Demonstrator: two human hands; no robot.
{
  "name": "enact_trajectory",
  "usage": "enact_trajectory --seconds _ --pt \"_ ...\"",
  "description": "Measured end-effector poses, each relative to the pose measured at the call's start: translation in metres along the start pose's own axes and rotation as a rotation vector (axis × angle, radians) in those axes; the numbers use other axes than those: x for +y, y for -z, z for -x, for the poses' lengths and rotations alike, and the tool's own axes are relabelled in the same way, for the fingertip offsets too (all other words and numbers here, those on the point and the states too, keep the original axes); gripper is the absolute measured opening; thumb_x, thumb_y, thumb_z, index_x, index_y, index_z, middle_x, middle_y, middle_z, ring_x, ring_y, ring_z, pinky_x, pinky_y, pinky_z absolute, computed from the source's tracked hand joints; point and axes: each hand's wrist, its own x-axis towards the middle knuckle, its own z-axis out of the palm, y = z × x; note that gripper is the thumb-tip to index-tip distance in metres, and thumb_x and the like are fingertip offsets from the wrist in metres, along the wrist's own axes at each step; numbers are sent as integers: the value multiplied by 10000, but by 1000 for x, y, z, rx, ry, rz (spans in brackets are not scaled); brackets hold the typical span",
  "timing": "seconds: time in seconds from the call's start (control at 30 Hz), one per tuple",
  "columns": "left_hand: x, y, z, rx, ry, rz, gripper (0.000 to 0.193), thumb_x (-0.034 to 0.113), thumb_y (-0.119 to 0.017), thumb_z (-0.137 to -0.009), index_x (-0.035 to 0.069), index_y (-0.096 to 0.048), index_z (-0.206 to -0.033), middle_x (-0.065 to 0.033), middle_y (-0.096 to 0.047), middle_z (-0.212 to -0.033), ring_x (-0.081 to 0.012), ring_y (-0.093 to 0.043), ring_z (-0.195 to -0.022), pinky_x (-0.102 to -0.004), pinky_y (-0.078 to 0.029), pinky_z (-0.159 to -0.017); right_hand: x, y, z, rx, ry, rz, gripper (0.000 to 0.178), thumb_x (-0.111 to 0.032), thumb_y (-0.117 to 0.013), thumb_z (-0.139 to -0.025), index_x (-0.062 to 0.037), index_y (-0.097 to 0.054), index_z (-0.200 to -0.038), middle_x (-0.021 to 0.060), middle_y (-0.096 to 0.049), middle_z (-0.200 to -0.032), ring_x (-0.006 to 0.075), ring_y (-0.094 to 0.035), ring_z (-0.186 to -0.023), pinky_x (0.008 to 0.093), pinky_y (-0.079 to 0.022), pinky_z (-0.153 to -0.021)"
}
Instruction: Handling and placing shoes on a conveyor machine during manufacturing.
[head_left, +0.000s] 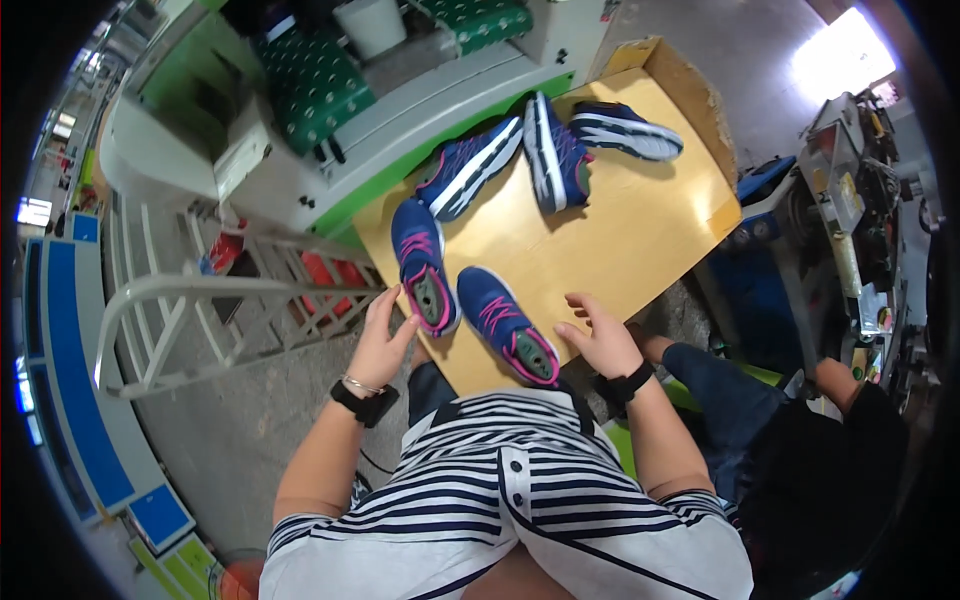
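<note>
Two blue sneakers with pink laces and pink collar lining lie upright near me on a wooden tabletop (620, 240). My left hand (383, 335) is by the heel of the left sneaker (420, 262), thumb and fingers apart; whether the fingertips touch it I cannot tell. To the right of the other near sneaker (498, 318), my right hand (600, 335) hovers with its fingers spread and nothing in them. Farther back, a blue sneaker (468, 168) rests on its side, showing its white sole edge. Beside it are another tilted sneaker (553, 160) and a darker one (625, 130).
A raised cardboard edge (690, 90) borders the far right of the table. Behind stands a machine with green dotted pads (310, 90). On the left is a white metal rack (230, 310). A person in dark clothes (810, 470) sits close at my right, near more machinery (840, 200).
</note>
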Motion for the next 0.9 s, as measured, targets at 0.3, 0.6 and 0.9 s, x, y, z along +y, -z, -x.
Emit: enact_trajectory --seconds 0.3,0.6,0.9 --pt "-7 -26 4 67 141 67 727 299 -648 -920 -3 -294 -1477 -237 -354 -1471 -340 -340 -1383 -393 -275 -1136 -2 -47 -7 -282 174 -213 950 -121 -800 -714 -60 -260 -1494 277 -423 -1418 362 -449 -1316 375 -360 -1090" --pt "32 -51 -14 249 -136 -183 759 203 -666 -861 33 -271 -1486 -294 -213 -1511 -467 -251 -1390 -486 -230 -1145 -21 -53 -48 -101 258 -371 926 -212 -765 -811 -4 -193 -1508 248 -389 -1444 296 -409 -1342 363 -330 -1103" --pt "27 -62 -36 -65 -138 -502 989 332 -740 -769 62 -175 -1535 -226 -15 -1601 -473 -7 -1458 -613 -106 -1132 13 -8 -218 523 34 17 1145 -393 -846 -660 -60 -170 -1523 350 -247 -1485 474 -267 -1384 477 -280 -1132"
